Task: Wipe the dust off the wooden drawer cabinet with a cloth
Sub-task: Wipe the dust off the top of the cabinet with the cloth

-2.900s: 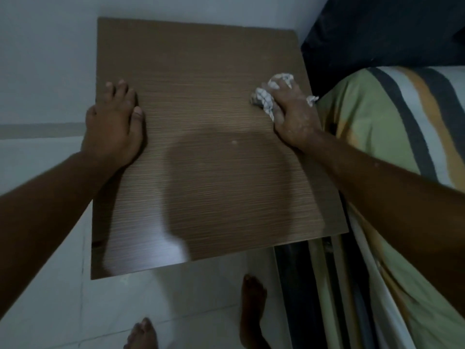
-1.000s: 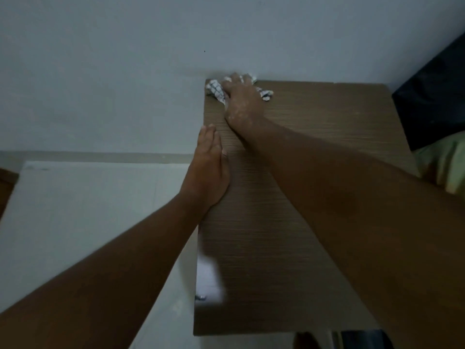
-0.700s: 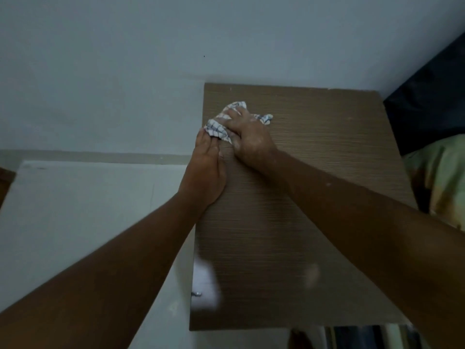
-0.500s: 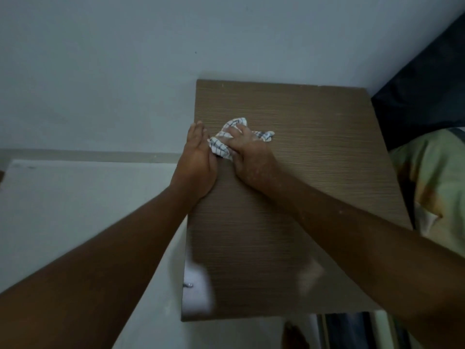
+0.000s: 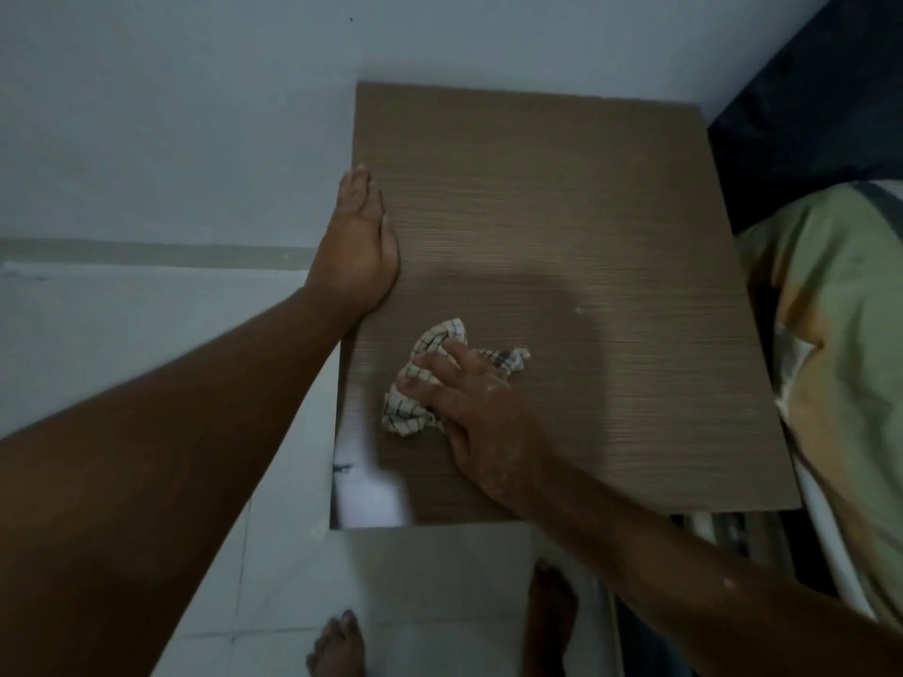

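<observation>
The wooden drawer cabinet [image 5: 586, 197] shows its flat brown top from above, set against a pale wall. A crumpled white checked cloth [image 5: 415, 408] lies on the near left part of the top. My right hand [image 5: 474, 408] presses down on the cloth, fingers curled over it. My left hand [image 5: 359, 241] rests flat on the cabinet's left edge, fingers together, holding nothing. A small pale speck [image 5: 579, 311] sits near the middle of the top.
A bed with a green, yellow and grey striped sheet [image 5: 840, 364] runs along the cabinet's right side, with dark bedding [image 5: 821, 100] behind. White tiled floor [image 5: 122, 344] spreads to the left. My bare feet [image 5: 552, 613] stand in front of the cabinet.
My right hand has dragged the cloth from the far left corner toward me along the left side of the top. My left hand stays on the left edge.
</observation>
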### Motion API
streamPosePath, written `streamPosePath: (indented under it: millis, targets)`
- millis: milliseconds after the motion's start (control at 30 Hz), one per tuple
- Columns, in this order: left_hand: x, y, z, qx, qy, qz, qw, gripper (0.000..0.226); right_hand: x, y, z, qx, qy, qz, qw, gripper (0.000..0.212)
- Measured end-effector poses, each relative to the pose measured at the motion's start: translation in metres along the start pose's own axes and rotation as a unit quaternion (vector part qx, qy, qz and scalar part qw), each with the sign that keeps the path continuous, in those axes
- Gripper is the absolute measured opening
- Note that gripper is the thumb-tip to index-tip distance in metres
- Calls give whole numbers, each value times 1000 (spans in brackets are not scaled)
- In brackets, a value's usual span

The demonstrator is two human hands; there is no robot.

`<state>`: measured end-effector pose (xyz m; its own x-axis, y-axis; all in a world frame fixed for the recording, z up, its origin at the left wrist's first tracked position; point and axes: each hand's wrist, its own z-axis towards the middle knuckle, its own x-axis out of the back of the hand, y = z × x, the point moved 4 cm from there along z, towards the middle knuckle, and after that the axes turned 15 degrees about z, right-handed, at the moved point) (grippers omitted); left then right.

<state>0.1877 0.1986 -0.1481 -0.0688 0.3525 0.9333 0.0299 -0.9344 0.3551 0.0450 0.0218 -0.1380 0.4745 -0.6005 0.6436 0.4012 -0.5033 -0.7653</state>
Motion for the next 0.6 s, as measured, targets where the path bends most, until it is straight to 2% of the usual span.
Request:
streamPosePath:
  millis: [133, 233, 400, 533, 600]
  targets:
    - [-1, -2, 2, -9, 4, 10, 1000, 54, -24, -10, -44, 21, 1, 7, 1000, 38]
    - [-2, -1, 1, -7, 5, 13, 1000, 54, -41, -17, -74, 30, -5, 25, 999, 46]
    - [-1, 2, -1, -5, 4, 21, 1000, 54, -54, -27, -107, 67, -22, 55, 996, 34]
    - [-3, 1, -1, -13, -1, 33, 999, 54, -70, -29, -131, 43, -48, 140, 988, 30]
    - [1, 1, -6, -10, -10, 24, 1000, 54, -77, -28, -148, 35, -41, 143, 988, 33]
